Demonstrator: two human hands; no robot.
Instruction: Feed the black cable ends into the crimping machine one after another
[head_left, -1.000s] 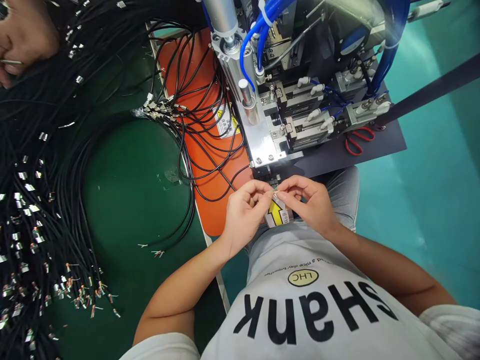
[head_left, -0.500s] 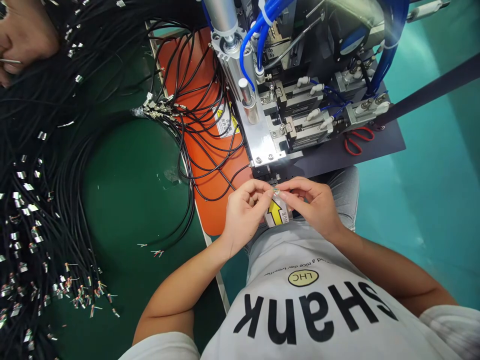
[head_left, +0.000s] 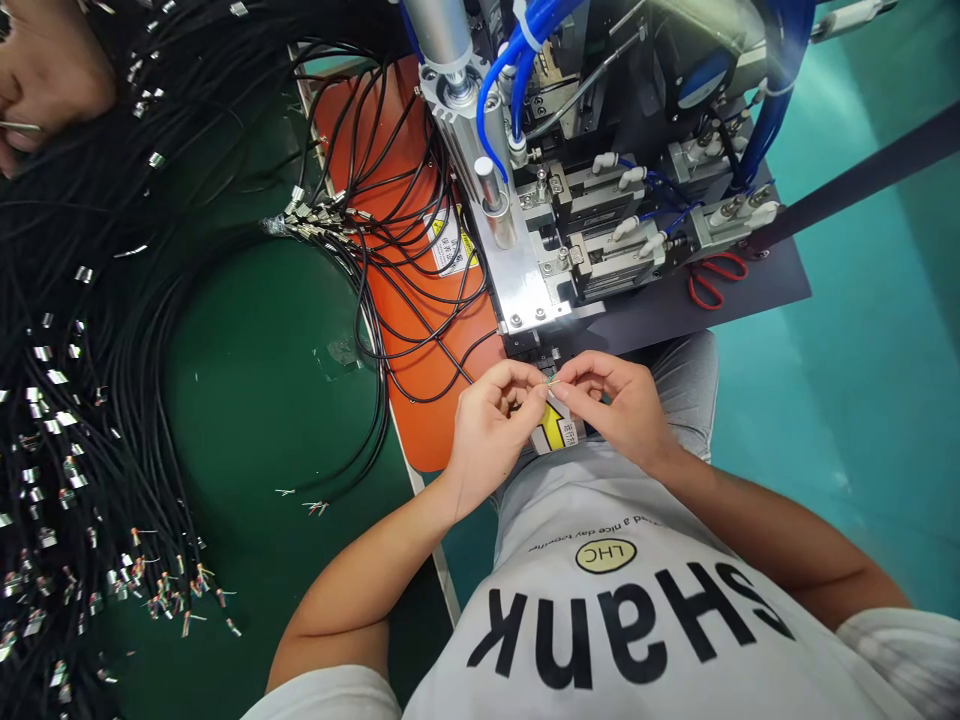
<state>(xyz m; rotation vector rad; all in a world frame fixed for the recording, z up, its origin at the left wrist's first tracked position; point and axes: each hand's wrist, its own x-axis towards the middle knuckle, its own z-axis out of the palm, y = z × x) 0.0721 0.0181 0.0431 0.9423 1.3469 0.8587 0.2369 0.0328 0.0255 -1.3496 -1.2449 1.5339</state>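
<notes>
Pinching fine wires in narrow fingertip grips of left hand and right hand, just in front of machine. Judged mid-handling, not yet released; cannot tell finished share from remaining. Note more cables on green table. In the pinch, look thin, pale with a green tint, mostly hidden

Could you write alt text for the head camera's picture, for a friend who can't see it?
A person's left hand and right hand pinch fine wires between them, beside a metal machine with blue tubes. To the left, black cables lie across an orange panel and a green table.
</notes>
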